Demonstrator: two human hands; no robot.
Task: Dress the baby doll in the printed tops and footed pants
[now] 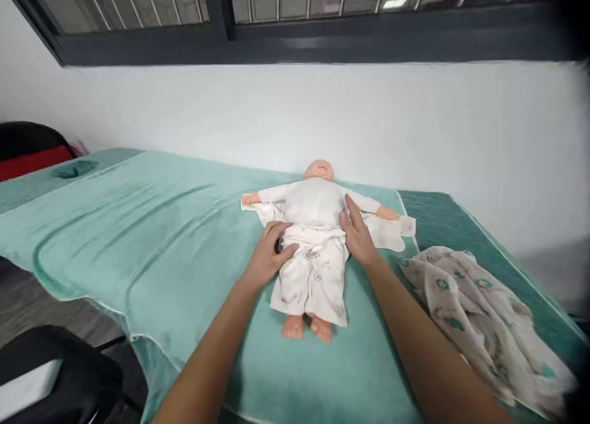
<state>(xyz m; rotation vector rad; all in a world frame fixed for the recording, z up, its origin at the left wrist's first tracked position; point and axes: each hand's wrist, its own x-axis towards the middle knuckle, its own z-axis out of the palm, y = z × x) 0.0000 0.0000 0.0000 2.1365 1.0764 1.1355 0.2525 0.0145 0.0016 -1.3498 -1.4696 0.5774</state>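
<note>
Cloth (488, 325) with green prints lies crumpled at the lower right of the frame; at the lower left is a black seat-like object (59, 362) with a white item (30, 387) on it. A pale green cover (152, 227) spreads across the middle, and on it, at the centre, a doll (318, 200) lies on its back, two bare feet (293, 327) nearest the camera.

Patterned trousers (308, 279) are already on both legs and reach the waist. Left of centre, the left hand (267, 255) rests at their waist edge, thumb and fingers apart in a loose curve, with no grip to be seen. The right hand (359, 236) lies against the other side of the waist and torso, fingers extended, grasping nothing visible.

Beyond the waist, a patterned top (389, 232) is spread open beneath the doll, showing at both sides. The doll's arms lie over it rather than inside its sleeves, and its front is not closed over the plain white torso.

Counted: one doll, one pair of trousers, one open top, one crumpled cloth and two hands at work.

Farther back stand a white wall (286, 113) and, along the top, a dark-framed window (378, 40) with bars; a black-and-red object (34, 160) sits at the left edge.
</note>
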